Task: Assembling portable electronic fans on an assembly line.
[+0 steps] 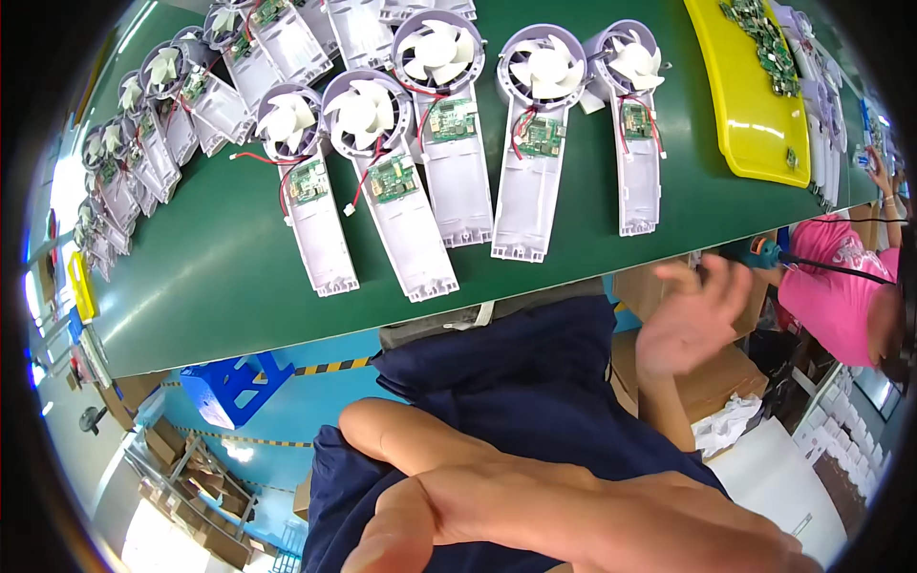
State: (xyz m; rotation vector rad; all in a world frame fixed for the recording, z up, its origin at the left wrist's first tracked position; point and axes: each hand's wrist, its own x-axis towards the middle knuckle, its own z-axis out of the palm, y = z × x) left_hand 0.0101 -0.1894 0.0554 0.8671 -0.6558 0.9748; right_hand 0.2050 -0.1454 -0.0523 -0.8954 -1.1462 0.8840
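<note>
Housings (pixel 528 205) pale lavender, fans (pixel 550 67) white.

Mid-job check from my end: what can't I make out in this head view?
All in the head view:
- Nearer hand: partly cut off by the lower edge.
- Farther hand: finger detail is blurred.
- Uppermost pale casings: cut off by the upper edge.
- Yellow tray: far end cut off by the upper edge.
- Green circuit boards: individual components too small to tell.

Bright light, fisheye bend
We see glare on the green table (pixel 224 306), washed-out patches at left, and black rounded edges.
</note>
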